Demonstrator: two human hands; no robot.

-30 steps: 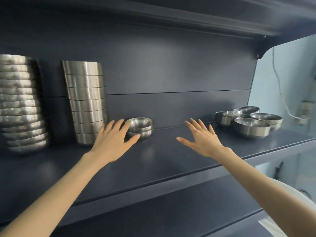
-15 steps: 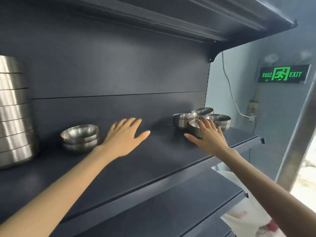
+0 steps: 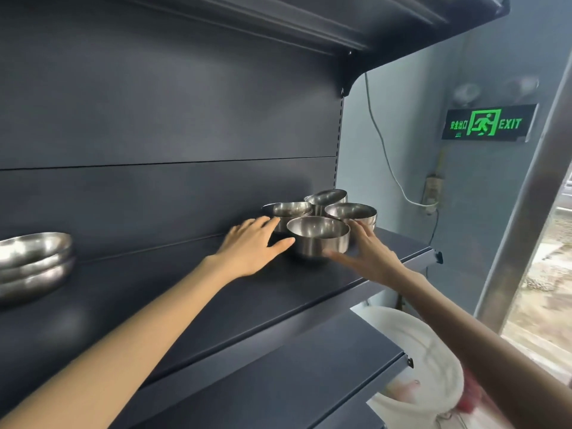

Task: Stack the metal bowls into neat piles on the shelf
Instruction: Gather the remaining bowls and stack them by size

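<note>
Observation: four loose metal bowls are grouped at the right end of the shelf [image 3: 216, 305], close together. The nearest bowl [image 3: 318, 238] stands upright in front. Behind it are a left bowl [image 3: 291, 210], a far bowl [image 3: 326, 198] and a right bowl [image 3: 351, 212]. A short pile [image 3: 34, 261] of shallower bowls is seen well apart, at the left edge.

Hands: the nearest bowl is flanked on both sides. The left hand [image 3: 250, 249] is held flat with straight fingers, its thumb reaching toward the bowl's left wall. The right hand [image 3: 368, 255] is spread open, thumb low at the near side and fingers at the right wall. Nothing is gripped yet, and actual contact cannot be confirmed.

Handling, judged: the bowls are taken to be thin steel — light, rigid, not fragile, but smooth and likely slippery against dry skin. A clatter or a dent is to be expected if one is dropped. Hold is best taken on opposite sides of the wall just under the rim, where the wall is steepest — or with a thumb hooked over the rim. Neighbouring bowls could be knocked during the lift, given how closely they are packed.
</note>
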